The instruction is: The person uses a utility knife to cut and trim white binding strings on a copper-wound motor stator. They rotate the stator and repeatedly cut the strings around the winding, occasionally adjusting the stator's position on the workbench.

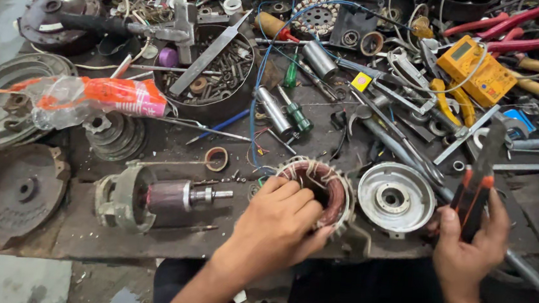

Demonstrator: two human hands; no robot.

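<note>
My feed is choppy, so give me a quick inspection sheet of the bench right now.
Surface: dark, grimy workbench, crowded.
Job's things: copper-wound stator at the front edge; orange-handled pliers.
Clutter: rotor with shaft, round metal end cover, yellow multimeter, green screwdrivers, bowl of screws, flat file.
Hands: left hand grips the stator; right hand holds the pliers upright.
Cables: blue wire runs across the bench to the stator.
Surroundings: concrete floor below.
</note>
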